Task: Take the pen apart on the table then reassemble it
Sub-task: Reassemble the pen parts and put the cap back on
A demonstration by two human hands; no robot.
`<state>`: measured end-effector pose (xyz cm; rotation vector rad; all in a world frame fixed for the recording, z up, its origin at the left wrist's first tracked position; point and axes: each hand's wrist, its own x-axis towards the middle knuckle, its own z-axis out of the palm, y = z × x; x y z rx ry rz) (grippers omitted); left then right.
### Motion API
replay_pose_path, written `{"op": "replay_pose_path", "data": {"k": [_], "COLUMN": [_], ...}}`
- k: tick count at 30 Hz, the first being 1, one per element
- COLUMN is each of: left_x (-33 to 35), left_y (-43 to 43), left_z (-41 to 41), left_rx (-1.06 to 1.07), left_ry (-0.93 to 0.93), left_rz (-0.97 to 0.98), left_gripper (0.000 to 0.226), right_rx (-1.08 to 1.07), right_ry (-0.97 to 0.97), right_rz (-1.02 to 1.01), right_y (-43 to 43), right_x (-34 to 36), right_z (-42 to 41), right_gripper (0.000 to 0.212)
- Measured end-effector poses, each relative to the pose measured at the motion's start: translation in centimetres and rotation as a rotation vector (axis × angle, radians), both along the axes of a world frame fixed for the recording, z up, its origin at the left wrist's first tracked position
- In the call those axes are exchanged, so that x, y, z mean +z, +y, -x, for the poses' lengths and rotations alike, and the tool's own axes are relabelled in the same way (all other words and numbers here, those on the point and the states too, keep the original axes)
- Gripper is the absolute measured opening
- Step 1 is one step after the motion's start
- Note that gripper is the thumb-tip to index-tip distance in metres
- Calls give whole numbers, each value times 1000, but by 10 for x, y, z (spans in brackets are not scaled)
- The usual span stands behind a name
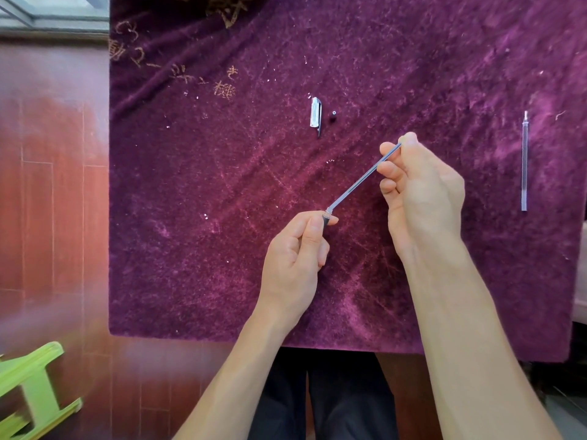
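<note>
Surface: purple cloth (222, 249) covers it; red wood floor and a green stool (31, 389) lie left.
Left hand (295, 258): grip pinched on the dark grip section (326, 220), near centre.
Right hand (419, 192): grip pinched on the far end of the clear barrel (359, 178), which slants from the left hand up to the right.
Loose parts: cap (315, 113) and small black end plug (333, 115) lie side by side far of the hands; refill (524, 160) lies well apart at far right.
Stage: likely unscrewing or rejoining barrel and section; which, I cannot tell.
Risk: twisting off-axis could cross the threads; the plug could roll or get lost in the pile; a slipped pinch would drop the barrel.
</note>
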<state>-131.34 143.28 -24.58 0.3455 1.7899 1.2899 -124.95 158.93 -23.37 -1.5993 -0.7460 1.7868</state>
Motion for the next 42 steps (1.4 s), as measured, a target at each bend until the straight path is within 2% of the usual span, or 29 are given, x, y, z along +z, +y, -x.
{"op": "replay_pose_path", "data": {"k": [6,18,29,42], "left_x": [0,1,0,-1], "left_y": [0,0,0,0], "left_z": [0,2,1,2], "left_rx": [-10,-22,-19,-6], "left_ry": [-7,-27,-18,10], "left_rz": [-2,7,8,4], "left_gripper": [30,30,30,31], "right_rx": [72,398,516,625], "right_ry": [-58,-81,-138,-105], "right_rz": [-87,-280,-336,-314], "right_y": [2,7,-10,-29], "right_x": [-4,2,-8,-14], "right_z": [-2,-3,-16,-23], "right_gripper": [15,14,10,10]}}
